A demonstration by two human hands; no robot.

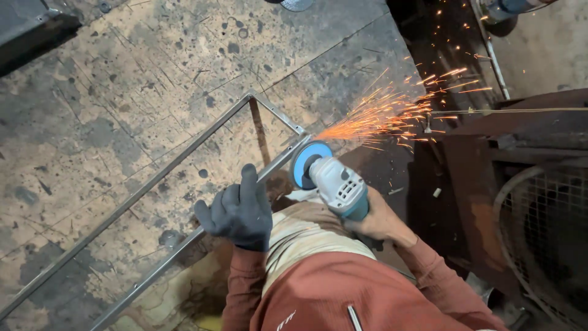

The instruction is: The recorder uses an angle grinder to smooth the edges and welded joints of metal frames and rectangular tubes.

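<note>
Rust-red sleeves fill the frame at six o'clock, nearest the lens; we note both forearms reaching up from there over a pale trouser knee. At about eight o'clock from the sleeves, our left hand, in a dark glove, presses down on the near rail of a thin steel frame; its fingers lie nearly flat, only loosely curled over the bar rather than wrapped round it. At three o'clock of that hand, our bare right hand is closed round the rear body of a grey and teal angle grinder; the fingers themselves are mostly hidden under the tool, so we cannot tell how tightly they close. We record the grinder's blue disc touching the frame's corner joint at twelve o'clock of the tool; a fan of orange sparks shoots off toward two o'clock, so we judge grinding of this corner to be in progress, not complete. We see bare metal at that joint; the state of the far corners is out of view, and what remains we cannot judge. Beyond lies a stained, pitted concrete floor; at three o'clock stand rusty metal sections and a wire mesh guard.
</note>
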